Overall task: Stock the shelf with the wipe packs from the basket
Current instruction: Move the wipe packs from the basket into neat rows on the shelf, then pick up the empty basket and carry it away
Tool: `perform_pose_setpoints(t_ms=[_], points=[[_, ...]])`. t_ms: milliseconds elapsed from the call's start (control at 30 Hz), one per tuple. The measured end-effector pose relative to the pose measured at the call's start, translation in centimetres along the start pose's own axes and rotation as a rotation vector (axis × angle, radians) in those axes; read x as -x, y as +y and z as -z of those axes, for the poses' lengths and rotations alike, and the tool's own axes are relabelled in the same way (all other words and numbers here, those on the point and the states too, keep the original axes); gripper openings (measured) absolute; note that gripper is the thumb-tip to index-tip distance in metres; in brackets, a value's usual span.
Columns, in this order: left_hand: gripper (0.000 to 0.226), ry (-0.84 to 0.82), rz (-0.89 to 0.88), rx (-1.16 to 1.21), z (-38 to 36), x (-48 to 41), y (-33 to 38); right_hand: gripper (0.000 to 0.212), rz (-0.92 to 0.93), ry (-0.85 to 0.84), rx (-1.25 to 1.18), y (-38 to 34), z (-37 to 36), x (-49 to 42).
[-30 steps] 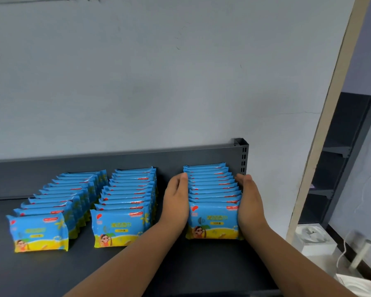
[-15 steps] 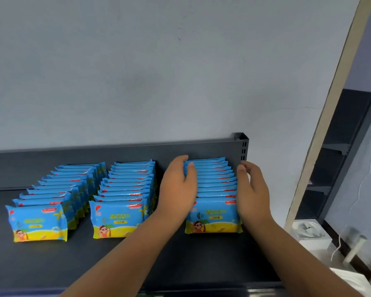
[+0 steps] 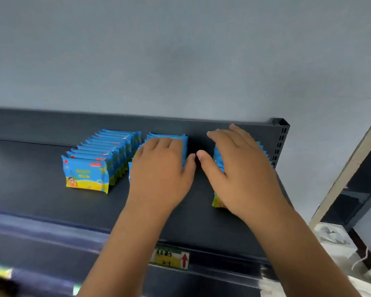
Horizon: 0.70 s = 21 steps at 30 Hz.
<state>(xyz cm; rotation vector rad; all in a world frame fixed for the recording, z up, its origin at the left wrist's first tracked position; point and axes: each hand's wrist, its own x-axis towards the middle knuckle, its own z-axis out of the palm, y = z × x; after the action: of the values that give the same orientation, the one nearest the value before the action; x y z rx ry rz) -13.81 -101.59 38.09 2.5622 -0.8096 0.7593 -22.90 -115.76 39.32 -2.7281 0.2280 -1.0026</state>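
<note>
— What takes up most of the view?
— A plain, matte, pale blue-grey wall point(image 3: 180, 50). Below it is one dark grey metal shelf point(image 3: 30, 179), flat and smooth, with a low back panel and a perforated upright point(image 3: 282, 138) at its back right corner.

— And the wipe packs?
— They stand on the shelf in three rows running front to back. The packs are soft, glossy, pillow-shaped pouches, blue above and yellow below, with crimped side seams. The left row point(image 3: 103, 155) is fully exposed; its rearmost packs blur together, so I can't give an exact count. The middle row point(image 3: 167, 137) and the right row point(image 3: 217, 159) are mostly covered.

— Covered by what?
— Two bare hands. The left hand point(image 3: 159, 174) lies flat on the middle row, the right hand point(image 3: 240, 172) flat on the right row. Fingers are straight and spread, gripping nothing, and the thumb tips nearly meet over the gap between the rows.

— Anything smaller?
— One rectangular label point(image 3: 169, 257) on the shelf's front edge, yellow and white, with a red upward arrow.
</note>
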Motion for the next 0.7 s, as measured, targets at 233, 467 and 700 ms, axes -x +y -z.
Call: perform_pose_setpoints(t_ms=[233,467,700], points=[[0.045,0.15,0.287,-0.105,4.6,6.2,-10.2,0.06,0.228,-0.147,-0.193,-10.6,-6.1,-1.4],[0.05,0.109,0.579,-0.292,9.3,15.0,-21.9,0.047,0.471,-0.349,-0.414,-25.0,-13.8,0.0],[0.05,0.107,0.854,-0.457,14.9,24.6,-32.9,0.053,0.656,-0.55,-0.565,-39.8,-19.9,3.7]])
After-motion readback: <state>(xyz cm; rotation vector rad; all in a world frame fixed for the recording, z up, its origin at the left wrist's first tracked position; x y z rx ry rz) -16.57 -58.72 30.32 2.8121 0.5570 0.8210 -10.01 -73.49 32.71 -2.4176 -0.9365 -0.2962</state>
